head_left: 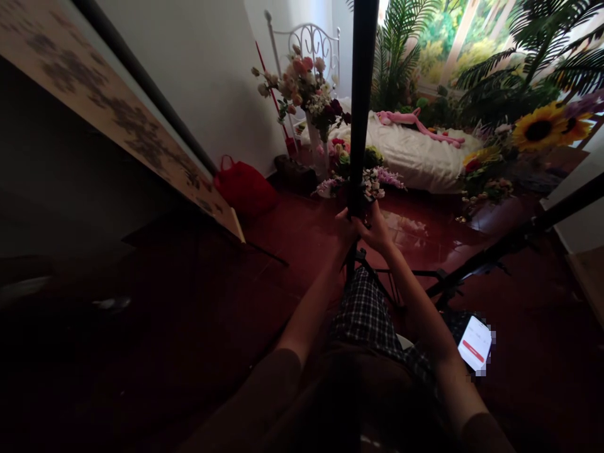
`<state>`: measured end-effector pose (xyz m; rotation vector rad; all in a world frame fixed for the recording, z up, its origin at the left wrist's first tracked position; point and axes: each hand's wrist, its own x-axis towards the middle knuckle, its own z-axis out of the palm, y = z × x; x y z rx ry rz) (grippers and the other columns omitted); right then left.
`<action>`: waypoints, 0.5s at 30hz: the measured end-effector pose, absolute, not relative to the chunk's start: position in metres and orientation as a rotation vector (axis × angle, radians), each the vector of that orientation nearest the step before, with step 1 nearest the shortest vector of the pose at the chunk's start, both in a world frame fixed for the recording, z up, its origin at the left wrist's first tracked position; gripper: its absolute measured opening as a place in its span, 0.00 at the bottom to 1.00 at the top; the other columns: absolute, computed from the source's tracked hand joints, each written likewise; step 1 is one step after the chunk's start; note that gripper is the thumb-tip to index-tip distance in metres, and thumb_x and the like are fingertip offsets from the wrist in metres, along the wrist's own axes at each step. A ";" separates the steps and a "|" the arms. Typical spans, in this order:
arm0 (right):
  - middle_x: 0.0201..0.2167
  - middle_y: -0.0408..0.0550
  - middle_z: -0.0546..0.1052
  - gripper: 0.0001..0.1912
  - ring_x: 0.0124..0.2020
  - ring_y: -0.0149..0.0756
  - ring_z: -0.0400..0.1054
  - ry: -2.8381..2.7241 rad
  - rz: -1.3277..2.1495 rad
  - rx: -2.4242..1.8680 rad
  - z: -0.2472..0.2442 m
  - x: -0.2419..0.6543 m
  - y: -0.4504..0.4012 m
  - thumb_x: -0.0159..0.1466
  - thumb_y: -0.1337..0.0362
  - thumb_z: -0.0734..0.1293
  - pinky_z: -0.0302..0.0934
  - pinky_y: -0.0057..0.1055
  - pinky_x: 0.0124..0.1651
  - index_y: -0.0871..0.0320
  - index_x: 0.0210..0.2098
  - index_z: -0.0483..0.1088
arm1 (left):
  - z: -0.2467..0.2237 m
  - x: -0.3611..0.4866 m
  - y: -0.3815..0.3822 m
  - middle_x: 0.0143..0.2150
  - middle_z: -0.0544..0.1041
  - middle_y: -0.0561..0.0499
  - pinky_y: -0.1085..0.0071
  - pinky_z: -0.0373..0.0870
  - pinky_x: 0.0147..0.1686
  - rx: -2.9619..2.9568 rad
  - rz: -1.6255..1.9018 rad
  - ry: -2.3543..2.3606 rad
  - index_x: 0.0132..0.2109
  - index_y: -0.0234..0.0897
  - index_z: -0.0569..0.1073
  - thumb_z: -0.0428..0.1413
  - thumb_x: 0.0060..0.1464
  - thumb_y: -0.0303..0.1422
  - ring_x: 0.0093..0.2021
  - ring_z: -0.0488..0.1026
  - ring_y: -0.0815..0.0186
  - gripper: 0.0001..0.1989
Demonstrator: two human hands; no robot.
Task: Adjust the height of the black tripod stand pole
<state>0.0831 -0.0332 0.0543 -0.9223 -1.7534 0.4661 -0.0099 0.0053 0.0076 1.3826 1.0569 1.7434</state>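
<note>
Red floor (306, 229), dimly lit. One black pole (362, 94), upright near the floor's middle; the person's left hand (348, 221) and right hand (376, 230) grip its fitting. Beyond: flowers (389, 178); cream cloth (415, 151) toward the far edge. Risk: a loosened fitting could drop the upper section, pinching fingers.

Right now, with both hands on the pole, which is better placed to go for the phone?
Right, I'd say. The phone is on that side, just outside the right forearm. The left hand would likely have to cross that arm. Both the left and right hand are at the pole.
</note>
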 end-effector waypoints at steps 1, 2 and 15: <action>0.53 0.57 0.72 0.31 0.49 0.39 0.71 -1.747 0.445 -0.930 0.050 0.090 -0.042 0.65 0.60 0.63 0.69 0.39 0.52 0.57 0.65 0.53 | 0.009 -0.009 0.004 0.23 0.75 0.52 0.75 0.65 0.22 1.378 1.739 1.067 0.30 0.36 0.74 0.61 0.46 0.39 0.23 0.72 0.69 0.10; 0.54 0.57 0.71 0.28 0.52 0.40 0.70 -1.748 0.412 -0.936 0.045 0.096 -0.050 0.64 0.61 0.64 0.68 0.40 0.55 0.56 0.63 0.56 | 0.011 -0.008 0.004 0.23 0.75 0.52 0.75 0.65 0.22 1.372 1.743 1.086 0.29 0.36 0.74 0.60 0.46 0.39 0.22 0.71 0.69 0.10; 0.68 0.56 0.56 0.25 0.69 0.45 0.52 -1.890 -0.019 -1.143 0.002 0.113 -0.098 0.67 0.64 0.60 0.56 0.48 0.67 0.53 0.63 0.62 | 0.015 -0.006 0.003 0.22 0.74 0.53 0.75 0.67 0.25 1.376 1.730 1.148 0.27 0.37 0.71 0.59 0.49 0.40 0.22 0.71 0.71 0.11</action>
